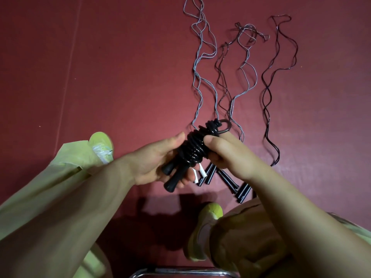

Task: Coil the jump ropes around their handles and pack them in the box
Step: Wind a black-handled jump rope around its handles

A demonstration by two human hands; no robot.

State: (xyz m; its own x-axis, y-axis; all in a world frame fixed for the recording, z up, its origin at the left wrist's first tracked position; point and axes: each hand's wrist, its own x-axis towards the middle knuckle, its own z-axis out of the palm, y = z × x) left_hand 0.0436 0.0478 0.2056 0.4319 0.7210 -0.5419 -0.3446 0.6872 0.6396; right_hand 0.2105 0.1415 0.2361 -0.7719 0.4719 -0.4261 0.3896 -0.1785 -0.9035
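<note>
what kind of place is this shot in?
Probably an indoor floor, maybe a home or gym; hard to say. The person crouches over a dark red floor, shoes planted on it, with uncoiled jump ropes laid out flat and a metal tube at the bottom edge.

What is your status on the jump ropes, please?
Left hand and right hand grip the coiled black rope. Uncoiled ropes lie on the floor. Box unseen.
</note>
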